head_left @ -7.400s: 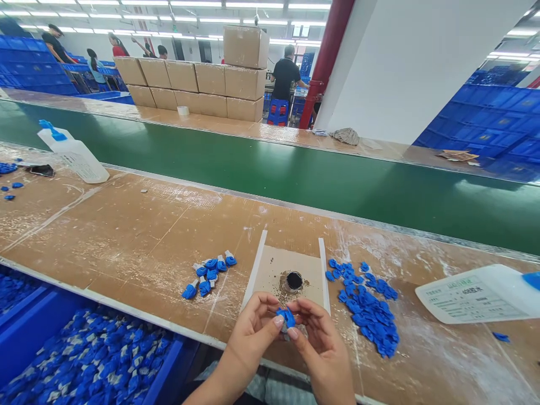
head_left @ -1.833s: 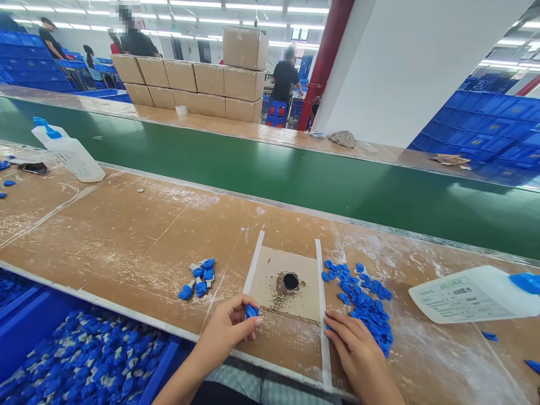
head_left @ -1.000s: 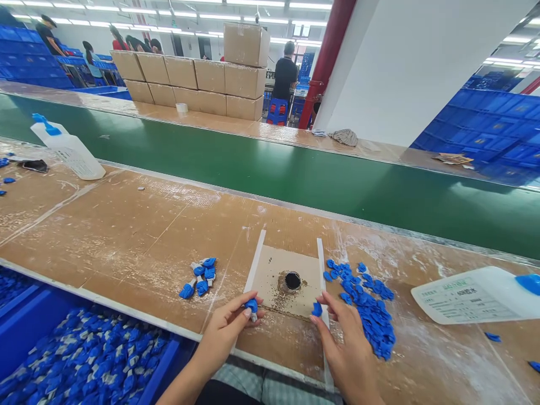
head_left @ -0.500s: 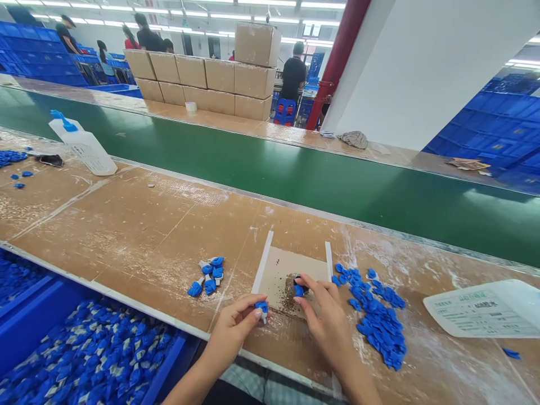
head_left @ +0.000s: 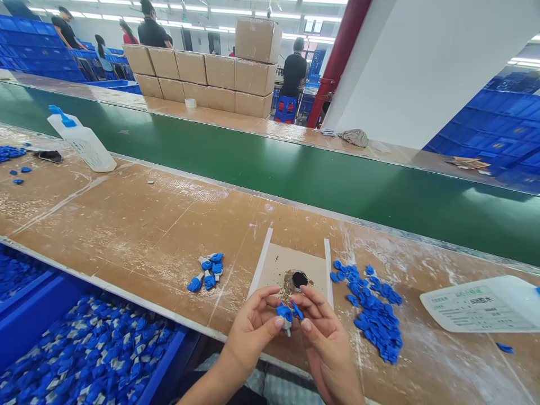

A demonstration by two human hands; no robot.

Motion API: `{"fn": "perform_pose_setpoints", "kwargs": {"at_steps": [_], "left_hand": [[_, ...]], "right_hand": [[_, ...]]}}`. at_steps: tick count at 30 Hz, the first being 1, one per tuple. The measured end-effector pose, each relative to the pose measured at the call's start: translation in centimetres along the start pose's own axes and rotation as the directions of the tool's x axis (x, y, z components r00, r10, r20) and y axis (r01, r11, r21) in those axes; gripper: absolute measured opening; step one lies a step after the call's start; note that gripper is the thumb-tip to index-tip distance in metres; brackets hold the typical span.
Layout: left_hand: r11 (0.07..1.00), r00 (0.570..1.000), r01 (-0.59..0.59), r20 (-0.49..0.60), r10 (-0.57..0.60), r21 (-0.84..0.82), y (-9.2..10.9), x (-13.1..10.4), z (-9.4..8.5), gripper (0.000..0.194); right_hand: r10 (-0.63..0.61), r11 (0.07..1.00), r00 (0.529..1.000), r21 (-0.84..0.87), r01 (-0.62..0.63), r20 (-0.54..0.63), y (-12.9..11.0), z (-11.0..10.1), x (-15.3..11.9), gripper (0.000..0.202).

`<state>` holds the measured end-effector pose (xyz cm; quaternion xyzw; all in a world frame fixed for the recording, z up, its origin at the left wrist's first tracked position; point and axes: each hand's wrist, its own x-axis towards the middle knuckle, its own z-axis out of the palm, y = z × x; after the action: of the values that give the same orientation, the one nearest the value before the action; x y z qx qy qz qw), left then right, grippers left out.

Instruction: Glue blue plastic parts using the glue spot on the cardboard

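Observation:
Between thumb and fingers my left hand [head_left: 257, 320] holds a blue and white piece [head_left: 284, 315]. My right hand [head_left: 320, 320] pinches a small blue piece [head_left: 297, 310] right beside it, and the two pieces are close together or touching. Just beyond the fingertips a small round pot with dark contents [head_left: 300, 279] stands on a stained cardboard sheet [head_left: 278, 256] with white strips at its sides. A heap of blue pieces [head_left: 377, 320] lies to the right of the sheet. Several blue and white pieces [head_left: 206, 273] form a small group to the left.
Blue bins of blue and white pieces [head_left: 97, 349] stand at the lower left. White bottles lie at the right [head_left: 481, 304] and lean at the left [head_left: 88, 143]. A green conveyor belt [head_left: 253, 160] crosses behind; cartons [head_left: 219, 73] and people are beyond it.
My right hand has moved from the dark pot toward my left hand with its blue piece, uncovering the pot. My left hand has shifted right, bringing the two pieces together.

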<state>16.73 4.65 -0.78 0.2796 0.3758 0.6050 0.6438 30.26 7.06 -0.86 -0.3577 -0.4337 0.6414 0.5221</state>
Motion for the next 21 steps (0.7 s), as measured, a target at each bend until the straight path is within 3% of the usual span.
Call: {"fn": "perform_pose_setpoints", "kwargs": {"at_steps": [6, 11, 14, 18, 21], "left_hand": [[1.0, 0.999, 0.016, -0.043, -0.015, 0.009, 0.6, -0.6, 0.9, 0.036], [0.999, 0.997, 0.033, -0.069, -0.032, 0.015, 0.6, -0.7, 0.9, 0.036], [0.998, 0.995, 0.054, -0.079, -0.053, 0.017, 0.8, -0.7, 0.8, 0.036], [0.991, 0.992, 0.114, -0.054, -0.11, 0.066, 0.9, -0.6, 0.5, 0.039], [0.977, 0.993, 0.111, -0.046, -0.104, 0.185, 0.9, -0.9, -0.2, 0.031]], "right_hand": [[-0.029, 1.0, 1.0, 0.008, 0.028, 0.013, 0.1, 0.0, -0.5, 0.04], [-0.136, 0.968, 0.991, -0.216, 0.13, -0.017, 0.4, 0.0, -1.1, 0.039], [-0.277, 0.85, 0.961, -0.465, 0.245, 0.0, 0.8, 0.1, -1.5, 0.039], [-0.423, 0.564, 0.854, -0.65, 0.51, 0.304, 1.0, 0.7, -1.8, 0.042], [-0.388, 0.457, 0.798, -0.656, 0.601, 0.462, 0.6, 0.3, -1.8, 0.043]]}}
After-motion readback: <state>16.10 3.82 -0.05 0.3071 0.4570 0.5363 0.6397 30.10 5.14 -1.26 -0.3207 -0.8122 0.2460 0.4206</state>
